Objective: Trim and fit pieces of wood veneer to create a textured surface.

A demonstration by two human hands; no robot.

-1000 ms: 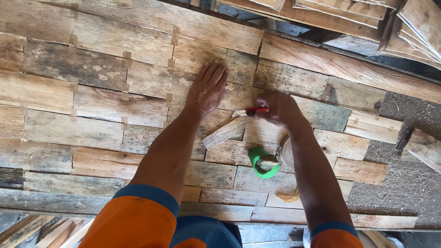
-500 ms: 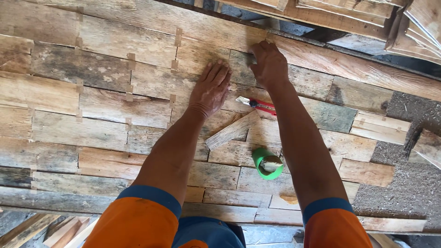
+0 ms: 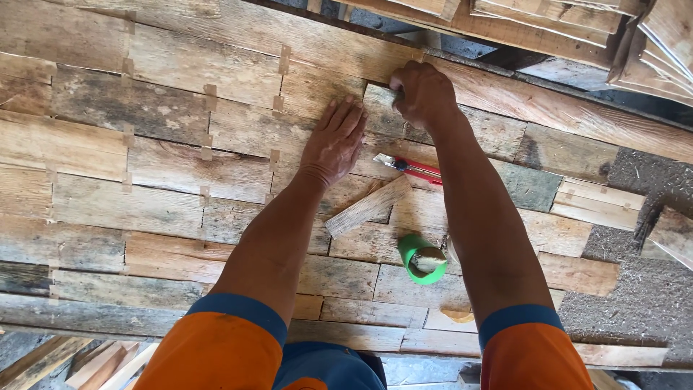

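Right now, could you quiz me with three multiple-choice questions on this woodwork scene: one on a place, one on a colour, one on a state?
1. Where is the green cup?
A. between the forearms
B. on the stacked planks
C. in the left hand

2. What colour are the sleeves?
A. white
B. orange with blue cuffs
C. black

3. How is the left hand?
A. fisted
B. flat on the boards
C. lifted clear

Answers: 1 A, it sits on the boards by the right forearm. 2 B, both upper arms show it. 3 B, fingers spread on wood, while the right hand is closed at a board's end.
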